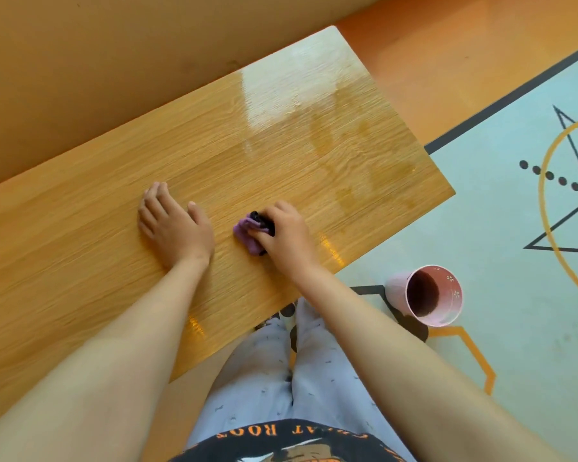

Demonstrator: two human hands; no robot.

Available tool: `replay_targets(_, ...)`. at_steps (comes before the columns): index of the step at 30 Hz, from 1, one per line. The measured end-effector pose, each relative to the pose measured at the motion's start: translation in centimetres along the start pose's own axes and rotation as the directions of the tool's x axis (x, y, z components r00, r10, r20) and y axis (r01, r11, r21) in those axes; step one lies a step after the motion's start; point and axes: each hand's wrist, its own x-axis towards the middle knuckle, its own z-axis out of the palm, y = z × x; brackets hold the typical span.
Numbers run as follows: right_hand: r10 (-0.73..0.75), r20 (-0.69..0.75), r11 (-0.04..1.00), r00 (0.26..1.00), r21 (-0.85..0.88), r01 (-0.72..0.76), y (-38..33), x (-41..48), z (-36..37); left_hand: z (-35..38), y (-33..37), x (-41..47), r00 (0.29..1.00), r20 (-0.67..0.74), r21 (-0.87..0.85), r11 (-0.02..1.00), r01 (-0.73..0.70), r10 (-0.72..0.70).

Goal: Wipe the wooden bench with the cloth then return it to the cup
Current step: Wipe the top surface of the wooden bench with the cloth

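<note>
A person stood over a glossy wooden bench (121, 248), both bare arms stretched down onto its top. The right hand (286, 233) gripped a bunched purple and black cloth (249, 233), its fingers curled over the wad and pressing it against the wood near the bench's front edge. The left hand (174, 225) lay flat just beside it, fingers straight and spread, palm down on the boards. Farther along the bench, toward its far end, damp streaks (344, 151) showed on the shining surface. A pink cup (426, 296) sat on the pale patterned floor mat (514, 345) to the person's right, apart from the bench, its mouth tipped toward the viewer and dark inside. The person wore light printed trousers (314, 388) and a dark shirt (281, 441) with orange lettering.
</note>
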Motion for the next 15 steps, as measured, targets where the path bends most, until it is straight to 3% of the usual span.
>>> replay_targets(3, 0.087, -0.142, 0.996, 0.986, 0.008, -0.087, 2.4, -0.5, -3.0, -0.1, 0.1, 0.0, 1.0, 0.009, 0.001, 1.0, 0.0, 0.0)
replay_targets(6, 0.226, -0.352, 0.973, 0.908, 0.03, -0.231, 6.4, -1.3, -8.3, -0.3, -0.1, 0.1, 1.0, 0.016, -0.017, 1.0, -0.002, 0.002)
replay_targets(8, 0.271, -0.418, 0.957, 0.867, 0.025, -0.288, 8.0, -2.3, -10.5, -0.4, -0.3, 0.1, 1.0, 0.008, -0.06, 0.998, -0.008, 0.009)
replay_targets(11, 0.258, -0.397, 0.959, 0.881, -0.007, -0.284, 7.8, -3.8, -9.4, -0.3, -0.4, -0.1, 1.0, -0.004, -0.09, 0.996, -0.021, 0.02)
replay_targets(15, 0.13, -0.18, 0.991, 0.975, -0.011, -0.134, 4.3, -7.7, -3.8, -0.4, -0.1, -0.1, 1.0, 0.013, -0.036, 0.999, -0.028, 0.029)
